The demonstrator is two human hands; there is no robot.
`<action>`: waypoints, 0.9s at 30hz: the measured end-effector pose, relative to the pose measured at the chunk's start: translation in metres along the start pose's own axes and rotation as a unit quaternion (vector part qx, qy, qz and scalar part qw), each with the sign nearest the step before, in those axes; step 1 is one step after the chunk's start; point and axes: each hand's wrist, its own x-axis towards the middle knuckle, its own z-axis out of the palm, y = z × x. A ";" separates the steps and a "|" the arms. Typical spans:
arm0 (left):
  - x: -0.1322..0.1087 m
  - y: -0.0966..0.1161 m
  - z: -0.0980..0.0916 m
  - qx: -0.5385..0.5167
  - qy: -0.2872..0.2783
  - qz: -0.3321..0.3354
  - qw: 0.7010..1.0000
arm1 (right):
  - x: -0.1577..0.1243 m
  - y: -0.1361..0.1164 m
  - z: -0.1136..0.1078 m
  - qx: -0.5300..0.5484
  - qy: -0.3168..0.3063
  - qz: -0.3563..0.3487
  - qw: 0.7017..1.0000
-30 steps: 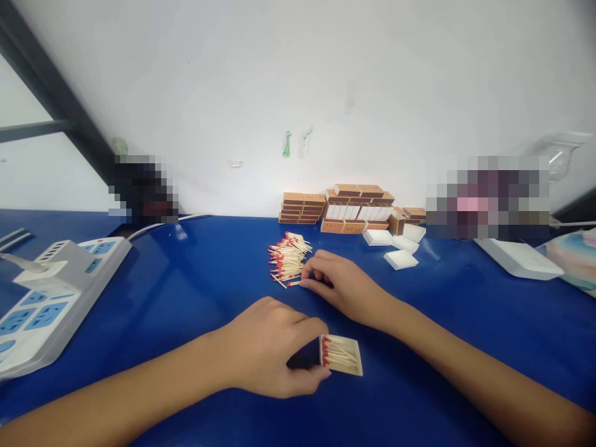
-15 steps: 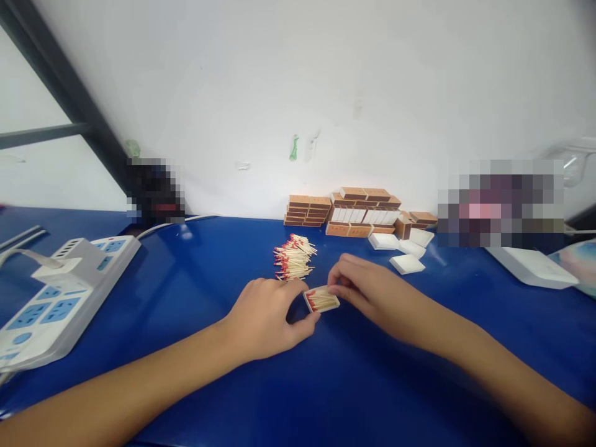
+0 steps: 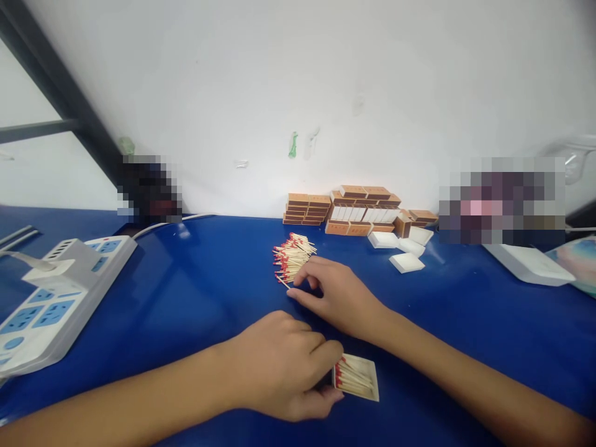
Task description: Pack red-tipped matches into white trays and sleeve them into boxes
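A white matchbox tray (image 3: 376,380) partly filled with red-tipped matches (image 3: 351,377) is gripped at its left end by my left hand (image 3: 291,366), low over the blue table. The fingers and thumb press on its sides. My right hand (image 3: 342,295) is at the near right edge of a heap of loose matches (image 3: 294,251). Its thumb and curled fingers are a little apart, and one stray match (image 3: 282,282) points into the gap between them. The undersides of the right fingers are partly hidden.
Stacked brown matchboxes (image 3: 305,209) stand along the wall, with more boxes (image 3: 363,214) beside them. Several white trays (image 3: 407,263) lie to their right. A power strip (image 3: 60,304) with a plugged-in adapter occupies the left side. A white object (image 3: 531,267) lies far right.
My left hand has drawn the tray of matches nearer and to the right. My right hand has left the tray and moved left to the match heap, its fingers parting.
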 end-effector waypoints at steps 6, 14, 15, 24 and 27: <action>0.001 -0.005 -0.006 -0.048 -0.030 -0.034 0.998 | 0.006 -0.003 0.012 -0.005 -0.007 0.015 1.000; 0.004 -0.017 -0.011 -0.036 -0.020 -0.216 0.976 | -0.007 0.016 -0.031 -0.010 0.022 -0.016 1.000; 0.005 -0.019 -0.012 -0.031 -0.006 -0.248 0.968 | -0.011 0.018 -0.040 -0.006 0.015 -0.013 1.000; 0.006 -0.027 -0.012 -0.034 0.033 -0.294 0.955 | -0.027 0.023 -0.047 -0.024 -0.081 -0.041 0.996; 0.005 -0.025 -0.011 -0.043 0.018 -0.248 0.968 | -0.024 0.028 -0.047 -0.032 -0.038 -0.033 0.998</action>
